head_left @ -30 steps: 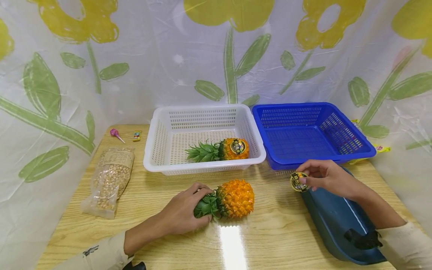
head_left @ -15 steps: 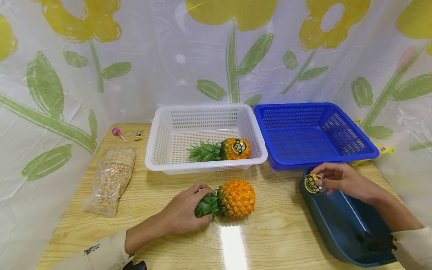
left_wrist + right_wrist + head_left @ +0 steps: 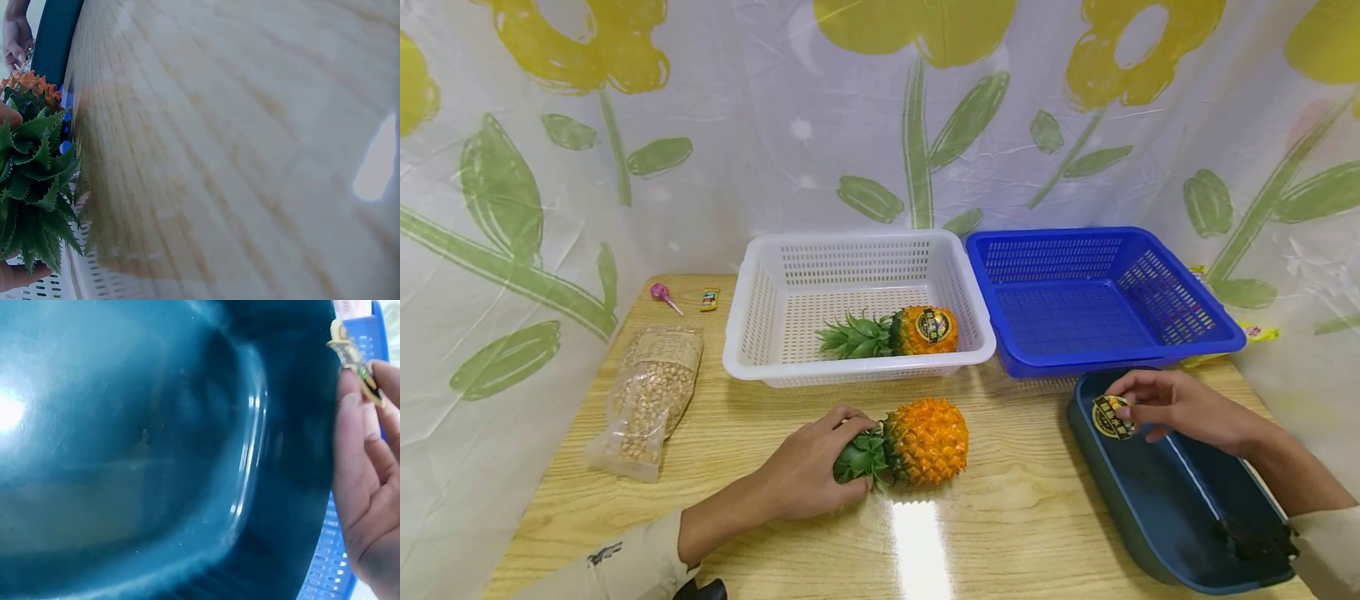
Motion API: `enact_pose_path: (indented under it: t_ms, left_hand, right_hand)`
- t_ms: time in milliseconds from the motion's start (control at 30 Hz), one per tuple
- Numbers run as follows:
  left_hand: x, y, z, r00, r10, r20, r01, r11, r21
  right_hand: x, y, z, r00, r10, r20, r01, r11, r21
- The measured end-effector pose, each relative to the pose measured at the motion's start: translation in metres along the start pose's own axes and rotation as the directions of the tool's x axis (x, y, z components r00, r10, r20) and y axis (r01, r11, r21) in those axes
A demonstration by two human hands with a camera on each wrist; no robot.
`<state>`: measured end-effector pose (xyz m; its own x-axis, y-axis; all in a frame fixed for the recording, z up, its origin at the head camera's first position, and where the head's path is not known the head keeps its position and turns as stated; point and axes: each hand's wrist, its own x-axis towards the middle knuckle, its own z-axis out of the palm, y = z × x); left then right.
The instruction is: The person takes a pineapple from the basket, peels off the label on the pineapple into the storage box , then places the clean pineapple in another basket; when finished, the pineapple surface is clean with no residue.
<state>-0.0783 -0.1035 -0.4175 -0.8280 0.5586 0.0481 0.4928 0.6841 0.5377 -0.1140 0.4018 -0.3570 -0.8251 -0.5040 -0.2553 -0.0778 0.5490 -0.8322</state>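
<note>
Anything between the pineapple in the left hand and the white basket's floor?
Yes: the basket's near wall, just beyond the gripped pineapple; inside, another pineapple covers part of the floor. Nothing else visible stands between.

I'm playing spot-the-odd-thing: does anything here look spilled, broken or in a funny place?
Nothing looks spilled or broken. One odd thing: the pineapple on the table shows no sticker, while the other, in the white basket, has one. The right grip pinches a loose sticker above the tub.
</note>
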Motion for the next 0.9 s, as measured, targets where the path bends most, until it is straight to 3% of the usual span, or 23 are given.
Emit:
enact_pose_path:
  t_ms: [400, 900]
  left_hand:
    - [0.000, -0.001, 0.000, 1.000, 0.016, -0.003, -0.016, 1.000, 0.007]
    - [-0.001, 0.000, -0.001, 1.000, 0.005, 0.012, -0.005, 1.000, 0.007]
  right_hand:
    - [0.013, 0.009, -0.001, 0.984, 0.179, 0.025, -0.179, 0.984, 0.002]
    - [0.025, 0.019, 0.010, 0.964, 0.265, -0.003, -0.265, 0.964, -0.020]
